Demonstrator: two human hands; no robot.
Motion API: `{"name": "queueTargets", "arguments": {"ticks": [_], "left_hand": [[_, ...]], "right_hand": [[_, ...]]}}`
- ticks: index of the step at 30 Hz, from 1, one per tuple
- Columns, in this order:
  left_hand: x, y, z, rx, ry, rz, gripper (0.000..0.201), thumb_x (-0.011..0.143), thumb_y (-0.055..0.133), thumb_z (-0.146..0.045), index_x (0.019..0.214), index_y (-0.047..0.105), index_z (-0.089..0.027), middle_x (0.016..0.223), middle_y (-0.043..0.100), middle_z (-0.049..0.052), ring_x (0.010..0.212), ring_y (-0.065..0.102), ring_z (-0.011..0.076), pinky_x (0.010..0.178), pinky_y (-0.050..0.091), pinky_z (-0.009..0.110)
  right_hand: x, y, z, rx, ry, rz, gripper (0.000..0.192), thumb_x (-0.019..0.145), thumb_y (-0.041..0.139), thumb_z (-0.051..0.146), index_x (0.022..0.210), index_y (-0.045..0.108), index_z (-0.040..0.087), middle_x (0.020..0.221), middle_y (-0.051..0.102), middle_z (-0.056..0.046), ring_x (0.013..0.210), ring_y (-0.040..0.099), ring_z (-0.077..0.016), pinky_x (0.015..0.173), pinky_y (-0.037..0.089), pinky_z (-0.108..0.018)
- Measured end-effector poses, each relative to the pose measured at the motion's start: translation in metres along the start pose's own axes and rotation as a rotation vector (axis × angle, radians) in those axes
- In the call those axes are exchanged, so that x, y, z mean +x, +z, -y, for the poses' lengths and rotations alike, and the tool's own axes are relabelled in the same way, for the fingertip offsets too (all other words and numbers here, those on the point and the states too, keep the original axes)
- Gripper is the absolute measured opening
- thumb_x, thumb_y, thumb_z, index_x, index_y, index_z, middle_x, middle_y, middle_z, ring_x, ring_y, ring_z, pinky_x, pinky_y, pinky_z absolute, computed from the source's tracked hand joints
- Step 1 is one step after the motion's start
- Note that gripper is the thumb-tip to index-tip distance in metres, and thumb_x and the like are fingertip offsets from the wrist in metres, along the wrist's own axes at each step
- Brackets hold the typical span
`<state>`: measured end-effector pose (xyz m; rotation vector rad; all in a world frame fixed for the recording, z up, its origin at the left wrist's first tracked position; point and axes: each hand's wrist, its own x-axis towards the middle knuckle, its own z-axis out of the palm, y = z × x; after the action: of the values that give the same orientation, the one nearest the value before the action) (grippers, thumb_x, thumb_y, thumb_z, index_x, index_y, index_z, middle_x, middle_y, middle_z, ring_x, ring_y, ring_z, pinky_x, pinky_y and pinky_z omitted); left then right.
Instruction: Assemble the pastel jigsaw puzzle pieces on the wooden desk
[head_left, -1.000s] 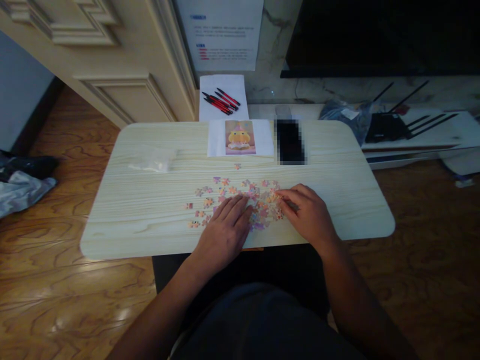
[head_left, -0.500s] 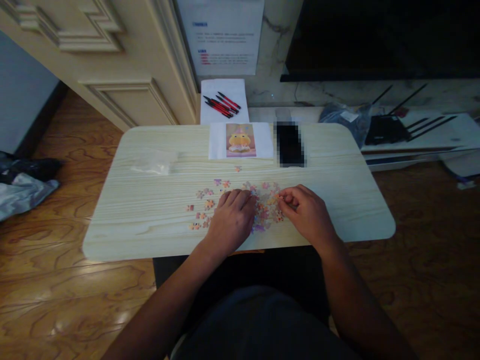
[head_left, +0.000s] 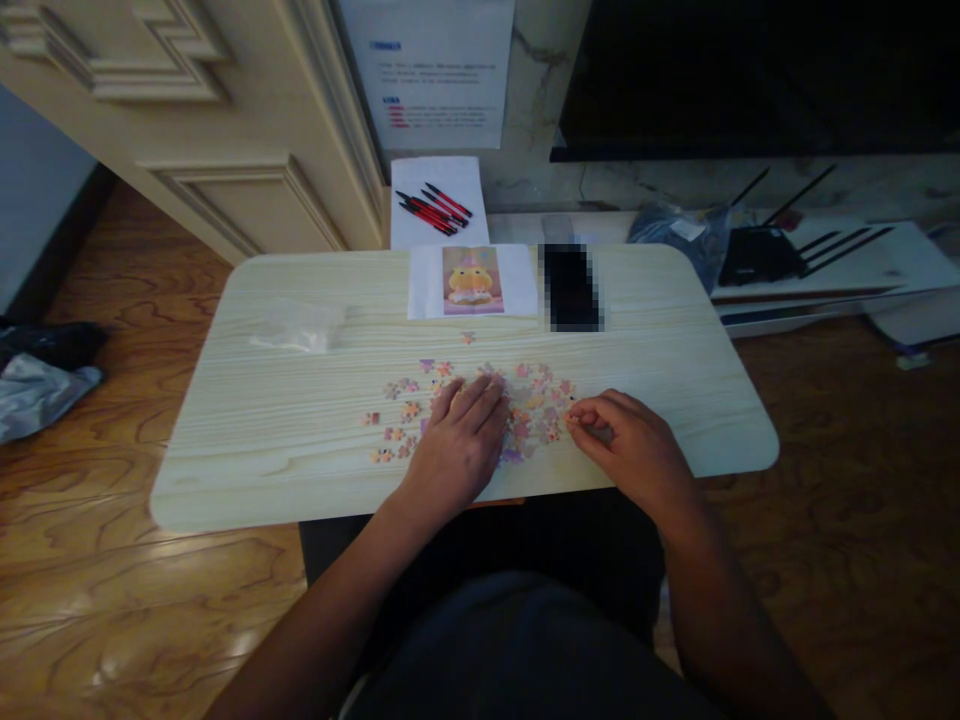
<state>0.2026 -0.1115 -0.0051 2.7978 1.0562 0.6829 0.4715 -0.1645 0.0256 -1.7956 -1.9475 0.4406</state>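
Left hand (head_left: 459, 440): lay palm down on the puzzle pieces (head_left: 536, 405), fingers extended and flat, grasping nothing; the pieces beneath it were hidden.
Right hand (head_left: 634, 447): rested on the table (head_left: 675, 350) at the right edge of the scatter, fingers curled with the fingertips (head_left: 581, 420) drawn together; whether a piece was pinched between them could not be determined, the spot being too small and dim.
Puzzle pieces: loose, spread over the near middle of the table between and beside both hands; a single piece (head_left: 467, 338) lay apart, toward the far side. Individual shapes and prints were not legible.
Reference picture (head_left: 472, 281): a sheet bearing a yellow figure, flat at the far edge of the table.
Dark object (head_left: 572, 287): just right of the sheet; pixelated, identity not determinable.
Clear bag (head_left: 296, 326): on the left part of the table; faint, contents not discernible.
Pens (head_left: 433, 208): red and black, on white paper beyond the table.
Posted notice (head_left: 435, 70): on the wall, top cut off, text unreadable.
Lighting: dim; detail at the fingertips poor.
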Motion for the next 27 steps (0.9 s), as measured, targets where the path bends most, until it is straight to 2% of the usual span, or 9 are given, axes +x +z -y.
{"name": "queueTargets", "arguments": {"ticks": [6, 16, 24, 27], "left_hand": [[-0.001, -0.002, 0.002, -0.002, 0.038, 0.003, 0.032, 0.112, 0.058, -0.017, 0.139, 0.074, -0.012, 0.151, 0.074, 0.015, 0.148, 0.065, 0.0355, 0.128, 0.050, 0.063], [0.002, -0.003, 0.007, -0.031, 0.034, 0.062, 0.035, 0.111, 0.057, -0.017, 0.143, 0.071, -0.014, 0.157, 0.070, 0.016, 0.150, 0.064, 0.0352, 0.127, 0.051, 0.063], [0.003, -0.004, 0.012, -0.022, 0.025, 0.031, 0.034, 0.113, 0.054, -0.018, 0.142, 0.070, -0.010, 0.163, 0.065, 0.018, 0.154, 0.061, 0.0358, 0.128, 0.051, 0.062], [0.003, -0.005, 0.013, -0.029, 0.005, 0.041, 0.035, 0.112, 0.055, -0.018, 0.144, 0.069, -0.012, 0.164, 0.064, 0.018, 0.155, 0.059, 0.0364, 0.129, 0.049, 0.064]], "right_hand": [[-0.002, 0.003, -0.001, 0.034, 0.014, 0.007, 0.008, 0.100, 0.074, 0.029, 0.105, 0.077, 0.024, 0.096, 0.077, -0.005, 0.091, 0.076, -0.0255, 0.086, 0.061, -0.041], [0.002, -0.003, -0.001, 0.090, -0.010, -0.023, 0.010, 0.100, 0.068, 0.025, 0.102, 0.078, 0.025, 0.095, 0.079, -0.005, 0.088, 0.075, -0.0245, 0.083, 0.061, -0.040], [0.000, 0.008, -0.011, 0.210, 0.025, -0.229, 0.009, 0.099, 0.068, 0.026, 0.094, 0.075, 0.025, 0.086, 0.073, -0.002, 0.072, 0.070, -0.0190, 0.069, 0.058, -0.034], [0.000, 0.009, -0.014, 0.221, 0.065, -0.243, 0.008, 0.097, 0.068, 0.025, 0.092, 0.074, 0.025, 0.085, 0.072, -0.002, 0.070, 0.069, -0.0187, 0.067, 0.057, -0.033]]}}
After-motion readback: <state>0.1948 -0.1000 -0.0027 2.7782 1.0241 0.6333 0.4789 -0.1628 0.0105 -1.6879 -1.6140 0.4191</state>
